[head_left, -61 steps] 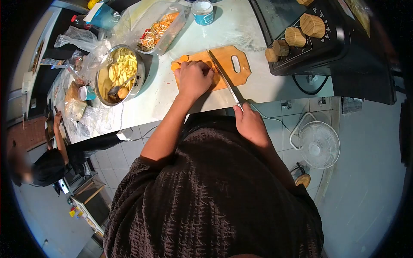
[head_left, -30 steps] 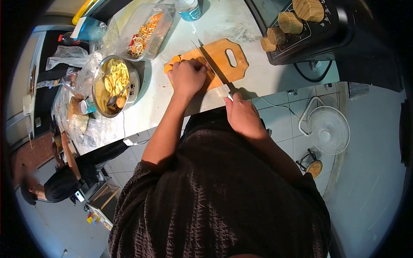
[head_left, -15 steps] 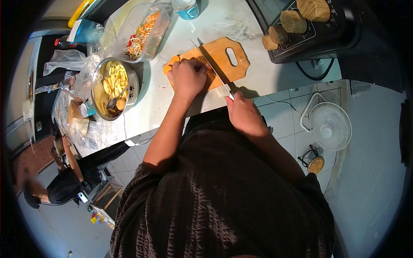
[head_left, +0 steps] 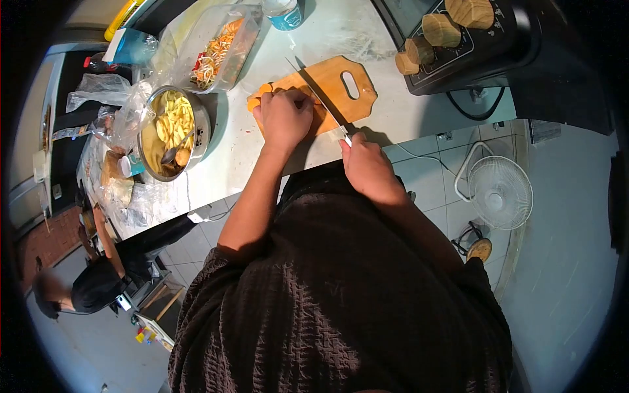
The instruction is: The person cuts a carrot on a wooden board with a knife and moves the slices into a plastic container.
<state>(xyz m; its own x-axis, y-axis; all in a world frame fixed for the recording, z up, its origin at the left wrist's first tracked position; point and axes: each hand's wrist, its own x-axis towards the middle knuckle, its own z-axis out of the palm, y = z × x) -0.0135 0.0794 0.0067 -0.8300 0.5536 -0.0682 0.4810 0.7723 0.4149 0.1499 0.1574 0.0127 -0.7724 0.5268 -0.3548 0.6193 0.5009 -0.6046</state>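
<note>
My left hand (head_left: 285,119) is closed over orange carrot pieces (head_left: 265,89) at the left part of the wooden cutting board (head_left: 360,108). Its fingers are curled and cover most of what lies beneath them; rounded orange ends stick out on the left. My right hand (head_left: 369,169) grips the light handle of a long kitchen knife (head_left: 325,107) at the board's near edge. The blade slants up and left across the board, just right of my left fingertips.
Left of the board stand a metal pot (head_left: 202,134) with pale yellow slices and a spoon, and a plastic container (head_left: 244,49) of shredded vegetables. A black oven (head_left: 452,72) with wooden knobs is at right. A fan (head_left: 501,192) stands on the floor. Another person (head_left: 98,285) is at far left.
The whole view has shifted slightly. Both hands, the knife and the carrot pieces keep nearly the same places on the board.
</note>
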